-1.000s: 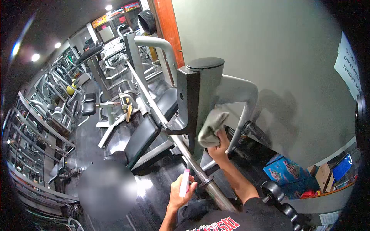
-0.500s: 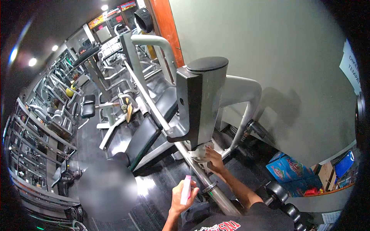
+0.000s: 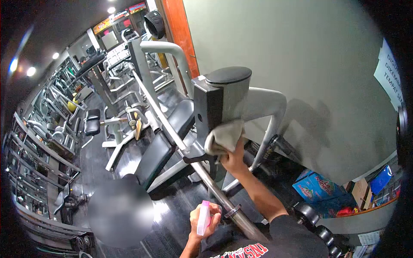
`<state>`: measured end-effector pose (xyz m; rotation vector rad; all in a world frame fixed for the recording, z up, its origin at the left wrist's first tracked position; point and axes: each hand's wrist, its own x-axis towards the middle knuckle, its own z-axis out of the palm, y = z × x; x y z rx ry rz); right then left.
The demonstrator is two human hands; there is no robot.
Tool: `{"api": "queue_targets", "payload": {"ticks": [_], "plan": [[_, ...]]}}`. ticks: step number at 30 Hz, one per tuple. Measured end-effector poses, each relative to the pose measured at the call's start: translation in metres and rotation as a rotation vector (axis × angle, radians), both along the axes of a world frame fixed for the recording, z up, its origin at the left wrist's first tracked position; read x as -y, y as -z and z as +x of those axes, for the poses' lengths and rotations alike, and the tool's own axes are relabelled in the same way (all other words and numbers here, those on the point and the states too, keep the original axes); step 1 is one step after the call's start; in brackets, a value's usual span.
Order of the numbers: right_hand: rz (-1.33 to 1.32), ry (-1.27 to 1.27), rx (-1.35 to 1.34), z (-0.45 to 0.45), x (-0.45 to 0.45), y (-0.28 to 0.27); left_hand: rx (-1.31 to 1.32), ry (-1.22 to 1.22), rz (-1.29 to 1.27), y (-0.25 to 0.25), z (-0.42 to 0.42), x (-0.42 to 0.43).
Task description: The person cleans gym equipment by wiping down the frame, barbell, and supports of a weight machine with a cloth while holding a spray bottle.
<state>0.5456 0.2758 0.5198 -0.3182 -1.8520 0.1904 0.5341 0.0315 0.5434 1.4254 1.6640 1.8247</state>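
Observation:
My right hand (image 3: 233, 160) grips a pale grey cloth (image 3: 225, 138) and presses it against the lower part of a machine's upright post (image 3: 234, 101). The post has a black front face and a round dark pad on top. Lower down, near my body, my left hand (image 3: 205, 220) is closed around a pink and white spray bottle (image 3: 205, 210), mostly hidden by the fingers. Between my arms runs a metal barbell (image 3: 217, 193) with a collar (image 3: 232, 211), crossing in front of the post.
A black padded bench (image 3: 157, 157) lies left of the post. Dumbbells (image 3: 306, 213) sit at lower right, near a blue carton (image 3: 318, 187). A grey wall (image 3: 279, 43) stands to the right. More gym machines (image 3: 114, 124) fill the left side. A blurred round patch hides part of the lower left.
My right hand has moved up with the cloth, from beneath the post's base onto its lower side. My left hand stays low with the spray bottle. The view has shifted slightly.

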Motion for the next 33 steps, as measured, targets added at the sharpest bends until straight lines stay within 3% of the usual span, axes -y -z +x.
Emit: {"api": "queue_targets", "payload": {"ticks": [5,7,8,10,11,13,15,17,19,21,23,25,26,28,31,32,33], "plan": [[-0.112,-0.177,0.395,0.038,0.013,0.151,0.073,0.003,0.007,-0.003,0.0,-0.004],[-0.437,-0.381,0.305,0.065,0.029,0.171,0.024,0.032,-0.034,-0.007,-0.001,-0.003],[-0.431,-0.384,0.304,0.071,0.029,0.165,0.021,0.03,-0.029,-0.007,-0.001,-0.004],[-1.12,-0.2,0.138,0.086,0.035,0.152,-0.082,0.036,0.044,-0.004,-0.003,-0.006],[-1.119,-0.196,0.136,0.085,0.034,0.143,-0.082,0.041,0.045,-0.005,-0.003,-0.006],[-1.029,-0.078,-0.385,0.076,0.016,0.122,-0.053,0.066,0.044,-0.005,-0.002,-0.007],[-0.856,-0.05,-0.46,0.069,-0.007,0.097,-0.03,0.058,0.03,-0.008,0.001,-0.007],[-0.861,0.048,-0.365,0.052,0.0,0.017,-0.01,0.051,0.014,-0.009,0.003,-0.008],[-0.297,-0.019,-0.258,0.024,-0.017,-0.006,0.024,0.043,0.044,-0.006,0.003,-0.01],[0.026,0.211,-0.221,-0.007,-0.027,0.064,0.027,0.043,0.056,-0.002,0.001,-0.008],[-0.085,0.206,-0.24,-0.006,-0.009,0.081,0.031,0.04,0.075,0.001,-0.002,-0.007],[-0.511,0.051,-0.249,0.006,0.009,0.095,0.063,0.025,0.074,0.003,-0.004,-0.005],[-0.512,0.056,-0.247,0.012,0.017,0.114,0.066,0.03,0.072,0.002,-0.005,-0.005],[-1.0,-0.079,-0.211,0.023,0.021,0.145,0.069,0.046,0.065,-0.001,-0.006,-0.006],[-1.101,0.03,-0.108,0.039,0.008,0.142,-0.063,0.079,0.119,0.01,-0.012,-0.009],[-0.844,-0.028,-0.296,0.03,-0.005,0.139,-0.062,0.075,0.121,0.008,-0.011,-0.007],[-1.037,-0.077,-0.354,0.03,0.0,0.099,-0.018,0.088,0.085,0.004,-0.01,-0.006]]}}
